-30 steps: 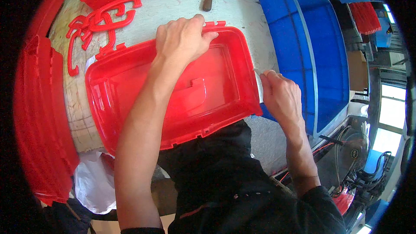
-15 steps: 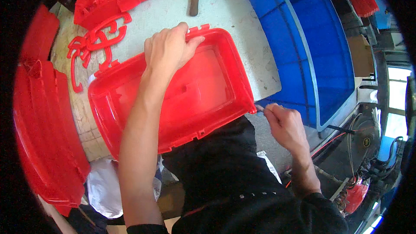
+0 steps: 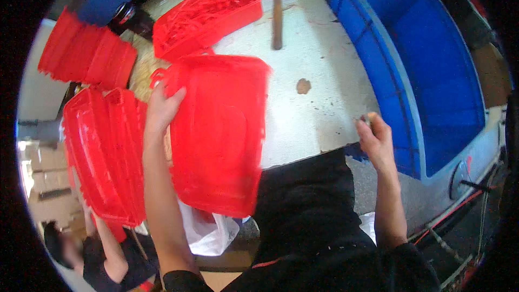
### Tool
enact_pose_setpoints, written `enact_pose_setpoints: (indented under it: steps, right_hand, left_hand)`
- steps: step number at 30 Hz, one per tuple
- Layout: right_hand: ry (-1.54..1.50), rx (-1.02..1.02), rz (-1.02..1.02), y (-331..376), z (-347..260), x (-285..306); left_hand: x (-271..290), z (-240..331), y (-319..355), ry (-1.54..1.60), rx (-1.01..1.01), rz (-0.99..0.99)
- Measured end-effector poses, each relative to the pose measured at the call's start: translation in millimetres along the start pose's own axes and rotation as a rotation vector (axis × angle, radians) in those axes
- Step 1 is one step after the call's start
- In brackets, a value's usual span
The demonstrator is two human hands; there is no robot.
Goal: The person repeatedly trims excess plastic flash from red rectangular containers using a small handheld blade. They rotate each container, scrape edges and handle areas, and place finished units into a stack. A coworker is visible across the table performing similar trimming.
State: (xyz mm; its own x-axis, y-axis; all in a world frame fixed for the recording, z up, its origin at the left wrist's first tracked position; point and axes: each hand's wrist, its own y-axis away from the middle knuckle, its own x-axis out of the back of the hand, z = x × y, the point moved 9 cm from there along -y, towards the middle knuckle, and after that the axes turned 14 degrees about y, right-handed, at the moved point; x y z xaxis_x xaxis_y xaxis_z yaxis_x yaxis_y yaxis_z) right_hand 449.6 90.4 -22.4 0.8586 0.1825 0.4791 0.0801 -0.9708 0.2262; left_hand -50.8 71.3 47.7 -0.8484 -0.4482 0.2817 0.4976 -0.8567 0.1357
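Note:
My left hand [image 3: 162, 109] grips the left edge of a large red plastic lid [image 3: 219, 135], which is tilted and blurred over the near left side of the white table [image 3: 319, 97]. My right hand [image 3: 374, 139] is closed around a small tool with a pale handle tip [image 3: 369, 118] at the table's near edge, next to the blue bin [image 3: 427, 75].
A stack of red lids [image 3: 102, 151] stands at the left, more red lids [image 3: 86, 57] behind it. A red tray of red plastic scraps [image 3: 208, 13] and a hammer [image 3: 277, 16] lie at the back. Another person [image 3: 97, 249] is at lower left. A white bag [image 3: 208, 232] hangs below the table.
My left hand has swung the red lid off the table's middle toward the left and tilted it. My right hand has come off the lid's corner and moved right.

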Motion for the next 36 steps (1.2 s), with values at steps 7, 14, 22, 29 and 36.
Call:
enact_pose_setpoints:
  steps: [7,14,22,29,36]
  right_hand:
    - [-0.308,0.033,-0.223,21,25,-32]
    - [-0.260,-0.022,-0.344,12,10,-58]
    - [-0.113,0.101,-0.352,-42,-22,-84]
    - [-0.251,-0.015,-0.453,-55,-24,-97]
    - [-0.174,-0.004,-0.503,-48,-22,-93]
  left_hand:
    - [56,-122,203,0.736,0.523,0.362]
    - [-69,-37,276,0.231,0.601,-0.564]
    - [-144,33,80,-0.707,-0.685,-0.042]
    - [-152,5,67,-0.842,-0.641,-0.034]
    - [-156,4,61,-0.960,-0.599,-0.003]
